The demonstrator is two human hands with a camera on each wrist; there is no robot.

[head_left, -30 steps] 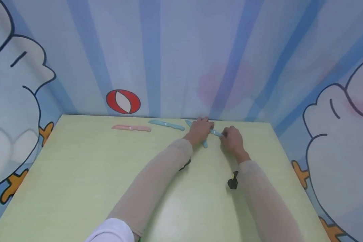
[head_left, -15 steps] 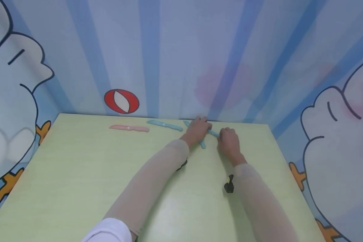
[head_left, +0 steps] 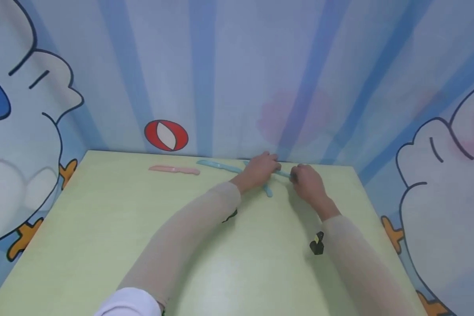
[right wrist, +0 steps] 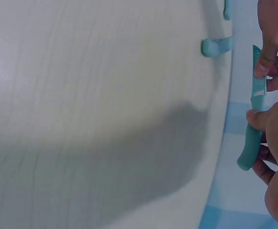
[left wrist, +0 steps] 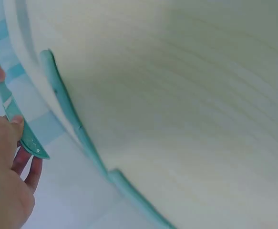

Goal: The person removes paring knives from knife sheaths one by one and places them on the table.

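Observation:
Both hands hold one teal paring knife (head_left: 283,174) above the table's far edge. My left hand (head_left: 260,169) pinches its blade end, which looks like a teal cover, between thumb and fingers, as the left wrist view shows. My right hand (head_left: 310,186) grips the handle. A small pale strip shows on the knife (right wrist: 258,101) between handle and blade part. Beneath my left hand lies another blue knife (head_left: 268,191), partly hidden by that hand. A further blue knife (head_left: 217,165) lies to the left, its handle end meeting the left wrist in the head view.
A pink knife (head_left: 174,170) lies farther left along the back of the pale yellow table (head_left: 114,228). Right behind the table's far edge rises a blue striped wall (head_left: 237,87) with cartoon figures. Dark wrist cameras, such as the right one (head_left: 317,244), hang below the sleeves.
The head view has shifted slightly. My left wrist now overlaps the handle end of the left blue knife. Both hands keep hold of the same knife, with little visible movement.

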